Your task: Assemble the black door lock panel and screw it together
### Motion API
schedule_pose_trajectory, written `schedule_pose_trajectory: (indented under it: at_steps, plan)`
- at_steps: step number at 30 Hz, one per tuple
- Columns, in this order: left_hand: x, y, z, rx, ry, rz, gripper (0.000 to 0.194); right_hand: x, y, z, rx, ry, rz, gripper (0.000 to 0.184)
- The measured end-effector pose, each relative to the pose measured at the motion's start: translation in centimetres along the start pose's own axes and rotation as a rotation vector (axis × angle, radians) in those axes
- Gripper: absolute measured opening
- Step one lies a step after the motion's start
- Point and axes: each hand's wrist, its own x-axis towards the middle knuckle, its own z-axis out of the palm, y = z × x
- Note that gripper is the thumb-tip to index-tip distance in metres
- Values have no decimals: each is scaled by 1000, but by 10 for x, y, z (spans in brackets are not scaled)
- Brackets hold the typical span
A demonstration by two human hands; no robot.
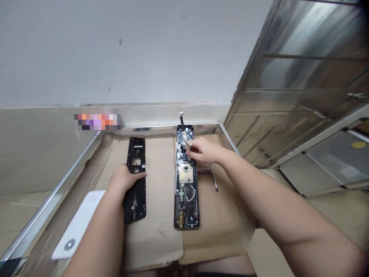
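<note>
An opened electronic door lock (186, 192) lies lengthwise on the cardboard, its circuit board, yellowish metal plate and thin wires exposed. My right hand (203, 151) is closed in a pinch over its upper half, on a pale wrapped cable (185, 135). The cable's dark upper part and white connector stick up past the lock's far end. Left of the lock is a long black metal plate (138, 200) with cutouts and screw holes. My left hand (124, 177) grips this plate by its left edge, thumb across the top; its other fingers are mostly hidden.
Cardboard (161, 238) lines a metal-rimmed tabletop against the wall. A white panel with a round silver spot (83, 223) lies at left, partly under my left forearm. Right of the lock is a thin dark rod (215, 181). Metal cabinets (302, 96) stand at right.
</note>
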Motion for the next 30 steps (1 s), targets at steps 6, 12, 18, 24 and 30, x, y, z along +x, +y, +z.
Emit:
schedule_pose_trajectory:
  at_steps: [6,12,18,24,30]
  plan:
    - [-12,3,-4,-83,-7,-31,51,1,4,1,-9,4,-24,12]
    - [-66,50,-20,-774,-124,3,53,0,1,1,-7,-18,-60,16]
    - [-108,95,-15,-1253,-256,151,40,0,-4,2,-84,-44,-95,20]
    - [-116,112,-5,-1590,-600,231,42,0,-8,3,-146,-60,-140,14]
    - [-118,127,-1,-1375,-541,307,51,-1,-10,1,-99,-64,-121,11]
